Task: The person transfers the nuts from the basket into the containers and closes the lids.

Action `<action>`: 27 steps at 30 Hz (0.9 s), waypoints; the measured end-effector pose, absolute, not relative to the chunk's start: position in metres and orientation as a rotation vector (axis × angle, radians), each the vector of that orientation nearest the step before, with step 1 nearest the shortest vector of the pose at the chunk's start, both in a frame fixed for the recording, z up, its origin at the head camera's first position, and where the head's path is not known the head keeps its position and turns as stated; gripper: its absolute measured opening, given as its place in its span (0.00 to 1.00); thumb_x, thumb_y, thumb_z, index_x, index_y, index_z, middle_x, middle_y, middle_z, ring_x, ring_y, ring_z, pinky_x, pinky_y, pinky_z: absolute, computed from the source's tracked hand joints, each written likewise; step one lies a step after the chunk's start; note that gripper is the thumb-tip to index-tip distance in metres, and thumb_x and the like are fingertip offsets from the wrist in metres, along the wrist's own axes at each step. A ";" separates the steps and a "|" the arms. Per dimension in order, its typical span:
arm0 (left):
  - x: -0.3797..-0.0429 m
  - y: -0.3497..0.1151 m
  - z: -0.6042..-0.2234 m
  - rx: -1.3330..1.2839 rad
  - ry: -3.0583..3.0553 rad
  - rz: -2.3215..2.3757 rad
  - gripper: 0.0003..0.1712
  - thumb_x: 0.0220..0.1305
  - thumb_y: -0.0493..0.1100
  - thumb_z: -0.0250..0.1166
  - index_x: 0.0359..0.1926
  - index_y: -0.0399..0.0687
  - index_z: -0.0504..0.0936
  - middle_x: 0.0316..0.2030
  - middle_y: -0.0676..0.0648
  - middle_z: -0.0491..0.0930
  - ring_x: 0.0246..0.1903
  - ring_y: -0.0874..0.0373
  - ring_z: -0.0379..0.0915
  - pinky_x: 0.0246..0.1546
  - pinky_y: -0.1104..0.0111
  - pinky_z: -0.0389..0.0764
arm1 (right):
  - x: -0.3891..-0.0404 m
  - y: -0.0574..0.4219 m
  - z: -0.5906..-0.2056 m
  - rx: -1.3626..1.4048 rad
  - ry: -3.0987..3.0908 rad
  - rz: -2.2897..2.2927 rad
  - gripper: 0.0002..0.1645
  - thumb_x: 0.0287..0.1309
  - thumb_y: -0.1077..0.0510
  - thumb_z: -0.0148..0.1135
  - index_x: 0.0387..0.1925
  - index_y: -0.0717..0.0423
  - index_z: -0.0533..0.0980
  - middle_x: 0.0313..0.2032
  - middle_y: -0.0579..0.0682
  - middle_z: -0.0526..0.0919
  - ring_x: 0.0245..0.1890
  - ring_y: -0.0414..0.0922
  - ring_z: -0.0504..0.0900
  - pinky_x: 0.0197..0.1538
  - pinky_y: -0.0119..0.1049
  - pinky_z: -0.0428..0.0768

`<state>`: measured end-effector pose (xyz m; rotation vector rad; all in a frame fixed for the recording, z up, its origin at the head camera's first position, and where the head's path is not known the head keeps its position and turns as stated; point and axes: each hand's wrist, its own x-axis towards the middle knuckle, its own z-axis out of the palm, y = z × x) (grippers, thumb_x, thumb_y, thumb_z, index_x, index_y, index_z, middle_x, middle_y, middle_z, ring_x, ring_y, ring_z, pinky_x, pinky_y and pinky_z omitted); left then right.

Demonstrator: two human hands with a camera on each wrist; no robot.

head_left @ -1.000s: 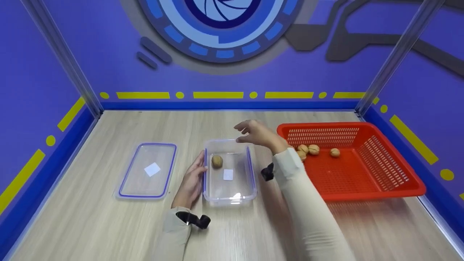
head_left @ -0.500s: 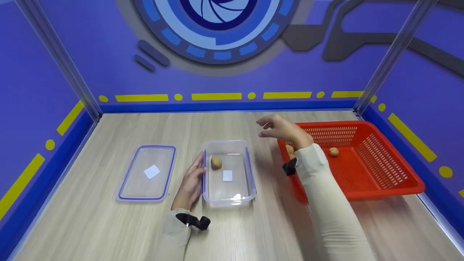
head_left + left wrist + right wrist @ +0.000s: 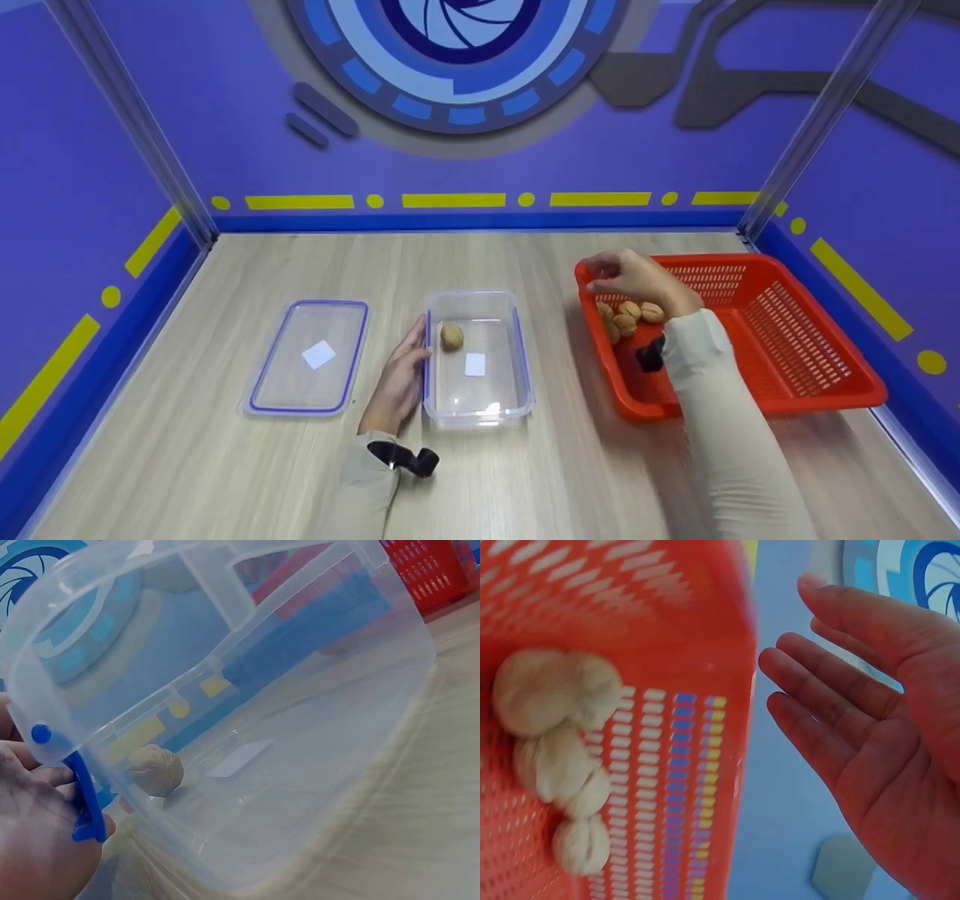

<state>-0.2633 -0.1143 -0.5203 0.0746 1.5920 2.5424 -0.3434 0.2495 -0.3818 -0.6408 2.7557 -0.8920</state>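
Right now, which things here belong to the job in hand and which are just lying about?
Seemingly in the job:
left hand, against the clear container
clear container, holding one walnut
right hand, near the red basket
red basket, holding more walnuts

Seemingly lying about:
blue-edged lid, flat and touched by neither hand, though it may fit the container

The table (image 3: pixel 570 465) (pale wood grain) carries a clear lid (image 3: pixel 307 384), clear box (image 3: pixel 480 394) and red basket (image 3: pixel 780 352).
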 end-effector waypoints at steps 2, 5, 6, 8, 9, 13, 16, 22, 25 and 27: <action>-0.263 -0.115 -0.520 0.068 1.594 2.539 0.40 0.61 0.26 0.44 0.74 0.40 0.45 0.76 0.45 0.36 0.76 0.50 0.26 0.76 0.59 0.31 | -0.342 0.257 -0.386 -0.617 2.738 -0.894 0.27 0.60 0.59 0.63 0.59 0.64 0.73 0.52 0.62 0.82 0.51 0.55 0.81 0.56 0.52 0.80; -0.262 -0.115 -0.520 0.057 1.598 2.534 0.40 0.61 0.26 0.45 0.74 0.41 0.46 0.76 0.45 0.36 0.76 0.50 0.27 0.76 0.59 0.31 | -0.339 0.266 -0.391 -0.581 2.719 -0.867 0.27 0.60 0.59 0.62 0.60 0.64 0.72 0.51 0.62 0.82 0.49 0.54 0.81 0.54 0.51 0.81; -0.262 -0.115 -0.520 0.057 1.600 2.532 0.40 0.62 0.27 0.45 0.74 0.41 0.46 0.76 0.45 0.36 0.76 0.49 0.27 0.76 0.59 0.32 | -0.339 0.268 -0.393 -0.573 2.715 -0.858 0.27 0.60 0.60 0.62 0.60 0.64 0.72 0.52 0.63 0.81 0.49 0.54 0.81 0.54 0.51 0.81; -0.262 -0.115 -0.519 0.042 1.594 2.535 0.40 0.61 0.27 0.45 0.74 0.42 0.46 0.76 0.45 0.37 0.76 0.50 0.27 0.76 0.59 0.32 | -0.337 0.273 -0.396 -0.567 2.712 -0.833 0.27 0.60 0.60 0.62 0.60 0.64 0.72 0.52 0.63 0.81 0.49 0.54 0.81 0.54 0.51 0.81; -0.262 -0.115 -0.519 0.038 1.592 2.536 0.40 0.61 0.27 0.45 0.74 0.42 0.47 0.76 0.45 0.37 0.76 0.50 0.28 0.76 0.59 0.32 | -0.337 0.275 -0.398 -0.567 2.706 -0.826 0.27 0.60 0.61 0.62 0.60 0.64 0.72 0.52 0.64 0.81 0.49 0.54 0.81 0.54 0.50 0.81; -0.262 -0.115 -0.520 0.056 1.595 2.534 0.40 0.62 0.27 0.44 0.75 0.41 0.46 0.77 0.45 0.37 0.76 0.51 0.27 0.76 0.60 0.32 | -0.336 0.282 -0.405 -0.522 2.678 -0.825 0.26 0.59 0.62 0.62 0.60 0.65 0.72 0.53 0.65 0.80 0.45 0.52 0.80 0.49 0.46 0.83; -0.262 -0.115 -0.520 0.087 1.610 2.523 0.39 0.63 0.27 0.43 0.75 0.40 0.45 0.76 0.44 0.36 0.76 0.50 0.26 0.76 0.60 0.31 | -0.335 0.286 -0.411 -0.489 2.657 -0.821 0.26 0.59 0.63 0.62 0.59 0.64 0.73 0.51 0.64 0.81 0.42 0.49 0.80 0.46 0.44 0.83; -0.262 -0.116 -0.521 0.081 1.614 2.520 0.39 0.63 0.27 0.44 0.74 0.41 0.46 0.76 0.44 0.36 0.76 0.50 0.26 0.76 0.60 0.31 | -0.334 0.289 -0.421 -0.452 2.611 -0.811 0.27 0.57 0.62 0.64 0.58 0.65 0.74 0.50 0.62 0.82 0.46 0.50 0.83 0.54 0.50 0.82; -0.262 -0.115 -0.520 0.073 1.606 2.525 0.39 0.63 0.27 0.44 0.74 0.41 0.46 0.76 0.45 0.36 0.76 0.50 0.26 0.76 0.60 0.31 | -0.334 0.288 -0.424 -0.469 2.600 -0.792 0.26 0.56 0.63 0.65 0.57 0.65 0.75 0.49 0.62 0.83 0.46 0.52 0.83 0.54 0.50 0.82; -0.262 -0.115 -0.520 0.073 1.600 2.531 0.39 0.63 0.27 0.44 0.74 0.41 0.46 0.76 0.44 0.36 0.76 0.50 0.26 0.76 0.60 0.31 | -0.334 0.288 -0.425 -0.495 2.601 -0.763 0.25 0.55 0.63 0.65 0.55 0.65 0.76 0.47 0.61 0.84 0.46 0.52 0.83 0.53 0.50 0.82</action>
